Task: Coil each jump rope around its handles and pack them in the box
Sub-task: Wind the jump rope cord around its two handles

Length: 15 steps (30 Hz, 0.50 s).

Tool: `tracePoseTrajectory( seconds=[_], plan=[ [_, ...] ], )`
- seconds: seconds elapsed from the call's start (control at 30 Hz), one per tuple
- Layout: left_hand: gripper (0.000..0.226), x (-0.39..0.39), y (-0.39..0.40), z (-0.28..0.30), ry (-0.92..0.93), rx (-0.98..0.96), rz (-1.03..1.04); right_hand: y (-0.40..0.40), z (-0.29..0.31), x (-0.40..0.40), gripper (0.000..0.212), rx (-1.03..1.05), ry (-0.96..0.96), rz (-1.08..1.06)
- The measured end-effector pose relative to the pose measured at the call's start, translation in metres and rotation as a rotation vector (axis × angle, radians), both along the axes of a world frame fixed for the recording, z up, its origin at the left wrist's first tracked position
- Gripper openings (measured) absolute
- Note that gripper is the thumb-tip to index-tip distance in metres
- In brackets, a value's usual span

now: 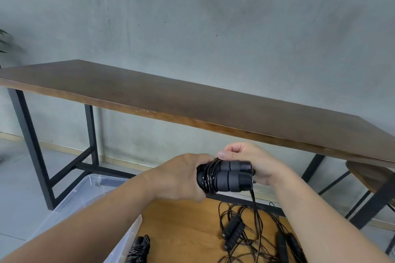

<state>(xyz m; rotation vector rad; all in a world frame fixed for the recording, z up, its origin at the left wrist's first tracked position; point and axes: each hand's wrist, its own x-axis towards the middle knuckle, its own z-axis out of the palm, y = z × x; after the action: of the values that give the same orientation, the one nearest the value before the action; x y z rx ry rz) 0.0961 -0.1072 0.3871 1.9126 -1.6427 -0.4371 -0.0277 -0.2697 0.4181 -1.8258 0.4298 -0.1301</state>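
Head view: left hand (181,177) fingers curled round paired handles (226,176), over the coiled turns. Right hand (250,160) pinches the cord at the coil top. Loose ropes (245,232) lie on the tabletop (181,230) below; clear box (85,190) at left edge, bundle (139,249) inside.
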Motion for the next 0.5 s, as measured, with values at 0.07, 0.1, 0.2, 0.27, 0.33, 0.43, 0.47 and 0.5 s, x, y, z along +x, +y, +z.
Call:
tracePoseTrajectory(
  seconds=[0.07,0.1,0.2,0.27,0.33,0.43,0.47,0.5],
  plan=[
    [0.038,0.001,-0.002,-0.002,0.083,-0.038,0.019,0.004,-0.012,0.000,0.015,0.182,-0.074,-0.057],
    [0.039,0.001,-0.003,-0.003,0.129,-0.059,0.038,0.006,-0.018,0.001,0.021,0.233,-0.098,-0.102],
    [0.045,0.001,-0.004,-0.005,0.216,-0.073,0.096,0.016,-0.036,-0.003,0.049,0.271,-0.116,-0.209],
    [0.062,0.002,-0.004,-0.008,0.236,-0.067,0.128,0.022,-0.046,-0.006,0.032,0.268,-0.109,-0.202],
    [0.071,0.006,-0.005,-0.010,0.272,-0.093,0.168,0.034,-0.054,-0.009,0.025,0.246,-0.063,-0.180],
    [0.064,0.015,-0.008,-0.012,0.179,-0.127,0.272,0.052,-0.059,-0.013,0.037,0.143,0.036,-0.198],
    [0.063,0.017,-0.009,-0.014,0.095,-0.103,0.302,0.056,-0.059,-0.013,0.038,0.033,0.080,-0.194],
    [0.062,0.017,-0.010,-0.017,0.006,-0.068,0.330,0.061,-0.058,-0.013,0.038,-0.126,0.137,-0.183]
  ],
)
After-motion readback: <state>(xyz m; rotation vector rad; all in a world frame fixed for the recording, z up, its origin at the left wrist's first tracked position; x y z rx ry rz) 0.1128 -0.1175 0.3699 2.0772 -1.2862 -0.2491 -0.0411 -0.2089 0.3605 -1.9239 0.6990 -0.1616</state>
